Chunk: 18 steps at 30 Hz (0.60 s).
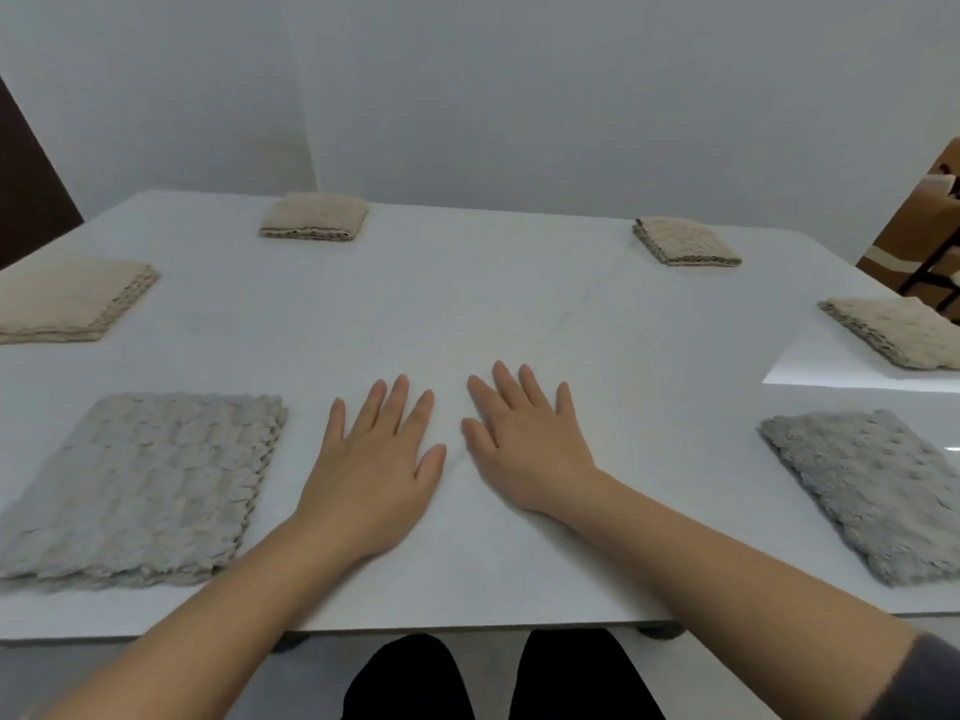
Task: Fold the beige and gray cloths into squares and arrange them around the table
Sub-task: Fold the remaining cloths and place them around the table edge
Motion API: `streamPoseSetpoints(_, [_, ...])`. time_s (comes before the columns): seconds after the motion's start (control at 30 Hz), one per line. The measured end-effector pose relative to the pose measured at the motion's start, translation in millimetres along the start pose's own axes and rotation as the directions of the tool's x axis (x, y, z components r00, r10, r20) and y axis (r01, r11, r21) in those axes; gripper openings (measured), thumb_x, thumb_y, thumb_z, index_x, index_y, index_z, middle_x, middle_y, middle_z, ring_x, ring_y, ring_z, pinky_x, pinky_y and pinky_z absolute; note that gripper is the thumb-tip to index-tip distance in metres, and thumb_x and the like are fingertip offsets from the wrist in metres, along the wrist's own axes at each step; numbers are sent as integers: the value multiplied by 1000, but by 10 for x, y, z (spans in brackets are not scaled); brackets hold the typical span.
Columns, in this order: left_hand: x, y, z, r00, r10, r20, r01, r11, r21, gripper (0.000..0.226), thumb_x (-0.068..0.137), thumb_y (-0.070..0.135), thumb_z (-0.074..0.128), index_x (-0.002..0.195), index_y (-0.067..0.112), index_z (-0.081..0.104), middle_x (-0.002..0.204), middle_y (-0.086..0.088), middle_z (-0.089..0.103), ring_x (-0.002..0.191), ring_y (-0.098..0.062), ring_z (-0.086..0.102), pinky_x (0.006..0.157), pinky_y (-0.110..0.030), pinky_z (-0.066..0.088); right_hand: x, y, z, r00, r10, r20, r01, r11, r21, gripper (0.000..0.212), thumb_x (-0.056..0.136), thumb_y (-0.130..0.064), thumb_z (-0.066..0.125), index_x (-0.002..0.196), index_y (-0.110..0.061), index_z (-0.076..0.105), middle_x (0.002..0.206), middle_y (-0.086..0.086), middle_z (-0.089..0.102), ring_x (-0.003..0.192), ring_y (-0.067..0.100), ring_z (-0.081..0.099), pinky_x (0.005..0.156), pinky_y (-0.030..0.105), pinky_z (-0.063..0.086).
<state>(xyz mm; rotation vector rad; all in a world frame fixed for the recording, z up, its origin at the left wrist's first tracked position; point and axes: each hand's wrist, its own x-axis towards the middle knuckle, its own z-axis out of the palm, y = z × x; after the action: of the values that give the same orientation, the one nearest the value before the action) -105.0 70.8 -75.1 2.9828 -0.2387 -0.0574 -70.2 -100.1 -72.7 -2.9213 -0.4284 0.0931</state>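
Note:
Several folded cloths lie around the white table [467, 314]. A gray folded cloth [140, 485] sits at the near left and another gray folded cloth [872, 491] at the near right. Beige folded cloths lie at the left edge [67, 298], the far left [314, 216], the far right [683, 241] and the right edge [898, 330]. My left hand [374, 459] and my right hand [524, 444] rest flat on the bare table between the two gray cloths, fingers straight and spread, holding nothing.
A white wall rises behind the table. A brown cardboard box and dark chair frame [930, 241] stand past the right edge. A dark brown panel [26, 184] shows at the far left. My dark-clothed legs [498, 678] are under the near edge.

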Motion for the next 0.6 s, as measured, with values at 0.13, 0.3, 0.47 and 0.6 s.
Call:
streamPoseSetpoints(0.13, [5, -1, 3, 1000, -3, -6, 3, 1000, 1, 81, 75, 56, -19, 151, 29, -14, 158, 4, -23, 145, -14, -23, 118, -44, -11, 0, -5, -8, 1000, 9, 27, -8, 1000, -27, 57, 101, -46, 14, 154, -29, 2, 163, -2, -9, 148, 21, -15, 118, 52, -8])
streamPoseSetpoints(0.3, [17, -37, 56, 999, 19, -32, -18, 1000, 23, 68, 92, 53, 1, 154, 24, 5, 162, -2, -2, 148, -19, -7, 118, -46, -2, -2, -11, -9, 998, 21, 52, -18, 998, -55, 59, 99, -48, 8, 153, -31, -6, 161, -3, -16, 147, 20, -22, 117, 50, -12])
streamPoseSetpoints(0.47, [22, -48, 105, 998, 41, -37, -40, 999, 16, 63, 96, 46, 22, 152, 17, 24, 160, -9, 17, 148, -26, 12, 114, -53, 11, 9, -22, -6, 998, 31, 57, -28, 999, -45, 62, 96, -50, 6, 154, -29, 0, 162, 0, -12, 147, 23, -20, 118, 53, -9])
streamPoseSetpoints(0.6, [25, -34, 33, 1000, 22, 13, -22, 1000, 14, 64, 95, 46, 24, 152, 16, 24, 160, -10, 14, 148, -27, 10, 115, -55, 11, 16, -32, -7, 996, 53, 71, -51, 998, -27, 61, 98, -49, 13, 155, -26, 9, 163, 3, -4, 149, 25, -13, 118, 56, -3])
